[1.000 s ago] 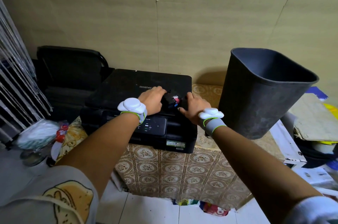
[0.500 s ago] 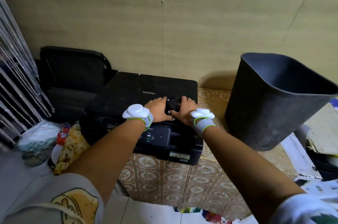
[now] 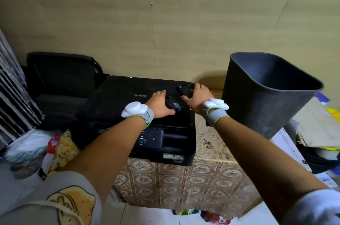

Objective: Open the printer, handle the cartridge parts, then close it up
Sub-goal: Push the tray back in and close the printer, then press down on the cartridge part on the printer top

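A black printer (image 3: 119, 96) sits with its lid shut on a table with a patterned cloth (image 3: 165, 175). My left hand (image 3: 159, 104) rests on the lid's right part and grips a small black cartridge part (image 3: 173, 105) with a pale label. My right hand (image 3: 197, 96) holds a second black cartridge part (image 3: 185, 88) slightly above the lid's back right corner. Both wrists wear white trackers on grey bands.
A large dark grey bin (image 3: 266, 92) stands just right of the printer. A black chair (image 3: 58, 77) is at the left by the wall. Cardboard and papers (image 3: 316, 125) lie at the far right, a plastic bag (image 3: 27, 145) at the left.
The hands were together on one black piece. Now they are apart: my right hand has moved back and right with one part, my left keeps the other on the lid.
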A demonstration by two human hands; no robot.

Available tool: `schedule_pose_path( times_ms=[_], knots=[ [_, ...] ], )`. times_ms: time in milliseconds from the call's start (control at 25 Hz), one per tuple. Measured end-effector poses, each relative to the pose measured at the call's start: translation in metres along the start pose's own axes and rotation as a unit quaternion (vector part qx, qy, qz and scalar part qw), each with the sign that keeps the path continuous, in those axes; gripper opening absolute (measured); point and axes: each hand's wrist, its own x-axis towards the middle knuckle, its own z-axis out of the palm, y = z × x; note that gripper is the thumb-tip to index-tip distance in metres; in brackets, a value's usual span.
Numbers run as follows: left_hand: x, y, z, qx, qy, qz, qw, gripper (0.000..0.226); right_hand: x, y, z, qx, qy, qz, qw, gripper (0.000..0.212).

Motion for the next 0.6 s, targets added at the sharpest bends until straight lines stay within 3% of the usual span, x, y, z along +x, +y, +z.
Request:
schedule_pose_path(
  times_ms=[160, 320, 600],
  knots=[
    [0.019, 0.055, -0.026, -0.031, 0.044, 0.057, 0.997, 0.093, 0.007, 0.027, -0.069, -0.030, 0.107, 0.017, 0.994, 0.058],
    [0.039, 0.131, -0.043, -0.058, 0.076, 0.132, 0.987, 0.092, 0.012, 0.078, -0.133, -0.072, 0.191, 0.105, 0.973, 0.061],
    [0.054, 0.239, -0.032, -0.069, 0.071, 0.212, 0.972, 0.084, 0.004, 0.178, -0.168, -0.084, 0.168, 0.237, 0.953, 0.060]
  ],
)
